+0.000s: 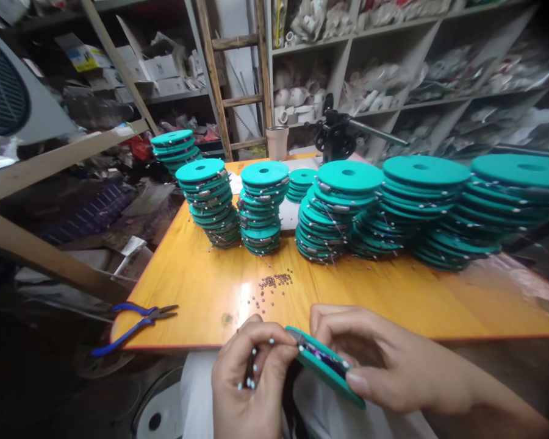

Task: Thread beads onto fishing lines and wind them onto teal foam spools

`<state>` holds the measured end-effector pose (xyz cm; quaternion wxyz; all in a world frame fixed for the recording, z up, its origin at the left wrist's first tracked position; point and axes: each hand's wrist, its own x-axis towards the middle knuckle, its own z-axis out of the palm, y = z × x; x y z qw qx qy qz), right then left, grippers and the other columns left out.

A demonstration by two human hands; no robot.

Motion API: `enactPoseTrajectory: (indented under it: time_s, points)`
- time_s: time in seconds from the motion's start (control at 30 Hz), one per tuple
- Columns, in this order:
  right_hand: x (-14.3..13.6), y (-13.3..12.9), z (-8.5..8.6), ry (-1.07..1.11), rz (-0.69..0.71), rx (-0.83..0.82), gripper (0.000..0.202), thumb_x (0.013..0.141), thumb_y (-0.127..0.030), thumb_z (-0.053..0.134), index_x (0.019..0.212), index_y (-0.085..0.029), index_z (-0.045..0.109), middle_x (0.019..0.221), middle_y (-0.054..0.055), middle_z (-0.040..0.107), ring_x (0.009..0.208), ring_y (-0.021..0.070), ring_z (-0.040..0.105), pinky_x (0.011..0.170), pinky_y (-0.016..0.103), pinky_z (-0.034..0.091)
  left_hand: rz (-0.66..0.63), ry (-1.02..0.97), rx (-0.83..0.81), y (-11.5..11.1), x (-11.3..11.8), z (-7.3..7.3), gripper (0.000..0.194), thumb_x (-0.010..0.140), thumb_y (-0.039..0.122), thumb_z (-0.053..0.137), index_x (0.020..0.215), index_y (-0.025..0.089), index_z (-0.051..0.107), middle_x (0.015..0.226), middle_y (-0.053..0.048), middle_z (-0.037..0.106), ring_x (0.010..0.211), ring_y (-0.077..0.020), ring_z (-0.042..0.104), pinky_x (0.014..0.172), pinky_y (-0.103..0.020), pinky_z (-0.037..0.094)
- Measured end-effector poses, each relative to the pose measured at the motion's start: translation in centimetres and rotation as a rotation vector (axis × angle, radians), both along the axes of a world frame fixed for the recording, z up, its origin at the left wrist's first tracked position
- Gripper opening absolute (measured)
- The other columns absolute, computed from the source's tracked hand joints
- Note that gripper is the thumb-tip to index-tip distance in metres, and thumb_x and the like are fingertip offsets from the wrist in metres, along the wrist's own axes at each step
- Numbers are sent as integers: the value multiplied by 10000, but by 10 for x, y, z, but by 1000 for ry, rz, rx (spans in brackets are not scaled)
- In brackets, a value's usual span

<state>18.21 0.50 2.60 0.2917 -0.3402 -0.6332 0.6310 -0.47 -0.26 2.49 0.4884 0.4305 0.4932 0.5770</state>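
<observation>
Near the table's front edge, a green spool (332, 372) is tilted between both hands, with dark line and white-headed pins in its groove. My right hand (379, 353) grips the spool's right side, thumb on the rim. My left hand (256, 372) pinches at the spool's left end, and several white-headed pins (251, 383) show within its curled fingers. What exactly the left fingertips pinch is too small to tell. Small dark beads (274, 280) lie scattered on the wooden table (201, 286) beyond the hands.
Blue-handled pliers (139, 320) lie open at the table's left front corner. Stacks of green spools (348, 177) stand across the back. Behind them are a beige cup (277, 143) and a black clamp-like device (333, 134). Shelves and a wooden ladder (236, 42) are farther back.
</observation>
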Motion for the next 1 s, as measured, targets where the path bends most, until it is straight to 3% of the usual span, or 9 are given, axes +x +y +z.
enactPoseTrajectory:
  time_s: [0.23, 0.33, 0.47, 0.6, 0.8, 0.9, 1.0]
  points:
    - [-7, -2, -1, -23, -86, -38, 439, 852, -577, 649, 869, -155, 526, 878, 13, 420, 765, 108, 400, 647, 226, 326, 24, -23, -78, -1, -1, -6, 366, 653, 470, 850, 622, 150, 676, 561, 32, 416, 490, -42, 345, 481, -171, 243]
    - [-10, -4, -3, -84, -125, -18, 399, 862, -539, 645, 857, -160, 518, 866, 14, 424, 764, 113, 397, 642, 227, 335, -24, -60, -133, -2, -7, -13, 447, 652, 545, 838, 653, 138, 654, 548, 47, 388, 473, -28, 341, 466, -155, 245]
    - [-12, 0, 3, -142, -155, 44, 378, 915, -539, 580, 880, -166, 532, 868, 24, 437, 777, 122, 431, 653, 231, 374, -216, -262, -243, -1, -22, -24, 410, 754, 536, 770, 803, 160, 612, 509, 90, 313, 399, -13, 281, 404, -131, 219]
    - [-27, 19, 26, -246, -198, 178, 332, 946, -513, 548, 992, -190, 608, 985, 58, 518, 939, 168, 516, 757, 250, 438, -239, -538, -256, 2, -44, -33, 301, 837, 439, 723, 941, 180, 611, 542, 102, 265, 435, -11, 205, 400, -98, 215]
    - [-101, 72, 56, -478, -67, 534, 253, 921, -343, 574, 1106, -191, 652, 973, 38, 542, 810, 108, 544, 711, 216, 458, -233, -629, -230, 0, -79, -41, 287, 840, 425, 719, 898, 154, 644, 584, 76, 360, 456, 3, 162, 401, -90, 175]
    - [-148, 103, 59, -680, -12, 771, 238, 895, -326, 609, 1063, -163, 657, 976, 43, 542, 816, 112, 552, 753, 227, 471, -192, -605, -238, -5, -90, -37, 305, 834, 426, 723, 886, 139, 634, 622, 49, 462, 447, 19, 156, 410, -100, 160]
    - [-189, 131, 53, -807, -8, 844, 223, 888, -328, 614, 940, -113, 647, 1027, 93, 555, 843, 160, 578, 782, 296, 487, -142, -594, -246, -10, -96, -31, 307, 828, 416, 727, 879, 131, 627, 662, 23, 518, 451, 23, 165, 425, -113, 148]
